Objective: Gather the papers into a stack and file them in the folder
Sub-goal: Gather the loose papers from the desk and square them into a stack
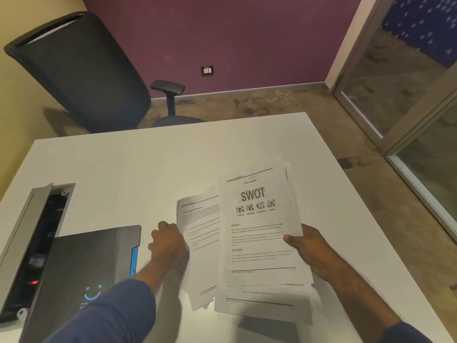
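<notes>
Papers [259,226] fill the near right part of the white table [148,164]: thin white printed sheets, loosely fanned, their edges out of line. The top sheet reads "SWOT" in bold grey letters above a row of small figures and blocks of fine text. My right hand [314,253] pinches this bundle at its right edge, thumb on the face, fingers behind, holding it tilted up off the table. My left hand [168,243] grips the left edge of another sheet [200,233], which curls slightly and tucks under the bundle; more sheets lie flat below, corners sticking out. The folder [84,276] sits to the left on the table, dark grey, smooth and faintly glossy, with a blue strip along its right edge and a blue smiling mark.
</notes>
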`<state>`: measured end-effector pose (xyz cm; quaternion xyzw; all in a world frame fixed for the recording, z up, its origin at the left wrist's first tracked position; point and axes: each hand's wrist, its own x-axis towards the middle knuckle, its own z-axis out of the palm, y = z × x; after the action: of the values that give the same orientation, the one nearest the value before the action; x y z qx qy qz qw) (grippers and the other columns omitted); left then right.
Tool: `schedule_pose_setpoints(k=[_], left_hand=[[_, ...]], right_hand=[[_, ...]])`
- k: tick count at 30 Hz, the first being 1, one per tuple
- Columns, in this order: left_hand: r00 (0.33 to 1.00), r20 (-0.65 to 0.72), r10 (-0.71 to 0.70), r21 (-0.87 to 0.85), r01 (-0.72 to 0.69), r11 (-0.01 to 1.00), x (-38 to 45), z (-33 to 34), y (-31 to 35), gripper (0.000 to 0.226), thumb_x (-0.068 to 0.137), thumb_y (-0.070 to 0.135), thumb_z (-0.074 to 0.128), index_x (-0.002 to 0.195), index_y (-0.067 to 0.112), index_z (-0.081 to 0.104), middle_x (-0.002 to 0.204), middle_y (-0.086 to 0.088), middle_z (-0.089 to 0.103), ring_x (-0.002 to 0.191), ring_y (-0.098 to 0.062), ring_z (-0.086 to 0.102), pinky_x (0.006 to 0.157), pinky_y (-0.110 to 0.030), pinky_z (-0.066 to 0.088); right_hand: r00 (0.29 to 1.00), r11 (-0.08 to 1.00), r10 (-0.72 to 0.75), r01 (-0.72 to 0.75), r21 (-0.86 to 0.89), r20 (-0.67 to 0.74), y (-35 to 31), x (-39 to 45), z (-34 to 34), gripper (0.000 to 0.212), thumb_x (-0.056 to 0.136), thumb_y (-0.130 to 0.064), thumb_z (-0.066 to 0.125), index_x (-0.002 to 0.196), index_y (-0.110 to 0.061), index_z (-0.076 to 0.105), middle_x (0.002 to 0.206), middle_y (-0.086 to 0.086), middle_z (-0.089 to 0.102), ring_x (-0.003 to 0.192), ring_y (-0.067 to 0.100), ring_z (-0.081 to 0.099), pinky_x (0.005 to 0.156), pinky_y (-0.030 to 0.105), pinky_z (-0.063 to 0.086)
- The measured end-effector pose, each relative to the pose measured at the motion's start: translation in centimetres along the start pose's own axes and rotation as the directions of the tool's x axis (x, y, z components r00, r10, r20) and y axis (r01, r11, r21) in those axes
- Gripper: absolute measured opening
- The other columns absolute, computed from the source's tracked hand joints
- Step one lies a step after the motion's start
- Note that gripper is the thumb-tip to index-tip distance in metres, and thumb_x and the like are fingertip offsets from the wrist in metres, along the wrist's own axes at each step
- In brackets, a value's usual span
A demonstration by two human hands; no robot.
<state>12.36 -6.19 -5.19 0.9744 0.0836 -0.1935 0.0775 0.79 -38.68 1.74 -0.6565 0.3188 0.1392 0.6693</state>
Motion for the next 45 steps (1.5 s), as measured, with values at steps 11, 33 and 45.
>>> schedule_pose_setpoints(k=[11, 33, 45], left_hand=[[0.997, -0.021, 0.075, -0.187, -0.077, 0.979, -3.5, 0.7, -1.9, 0.013, 0.090, 0.012, 0.043, 0.085, 0.021, 0.037, 0.074, 0.006, 0.055, 0.071, -0.021, 0.054, 0.072, -0.037, 0.040], [0.929, -0.311, -0.202, -0.780, -0.127, 0.613, -8.2, -4.6, -9.3, 0.016, 0.098, 0.007, 0.051, 0.087, 0.007, 0.062, 0.077, -0.004, 0.063, 0.068, -0.012, 0.058, 0.058, -0.028, 0.049], [0.960, -0.097, -0.264, -0.969, -0.031, 0.243, -8.2, -10.6, -14.1, 0.006, 0.093, 0.016, 0.064, 0.096, 0.020, 0.066, 0.097, -0.004, 0.070, 0.088, -0.025, 0.064, 0.066, -0.039, 0.055]], right_hand=[[0.999, 1.000, -0.019, 0.020, -0.010, 0.045, 0.3, -1.2, 1.3, 0.023, 0.092, 0.000, 0.060, 0.108, -0.016, 0.069, 0.110, 0.006, 0.075, 0.104, 0.028, 0.069, 0.099, 0.047, 0.051], [0.988, 0.988, -0.127, 0.133, -0.072, 0.088, 1.6, -4.7, 2.7, 0.024, 0.093, -0.005, 0.059, 0.101, -0.023, 0.071, 0.108, 0.000, 0.077, 0.103, 0.024, 0.071, 0.099, 0.048, 0.051], [0.986, 0.986, -0.167, 0.167, 0.001, -0.008, 2.0, -5.8, 3.9, 0.026, 0.092, 0.003, 0.058, 0.103, -0.018, 0.069, 0.101, 0.002, 0.075, 0.097, 0.025, 0.070, 0.090, 0.041, 0.053]])
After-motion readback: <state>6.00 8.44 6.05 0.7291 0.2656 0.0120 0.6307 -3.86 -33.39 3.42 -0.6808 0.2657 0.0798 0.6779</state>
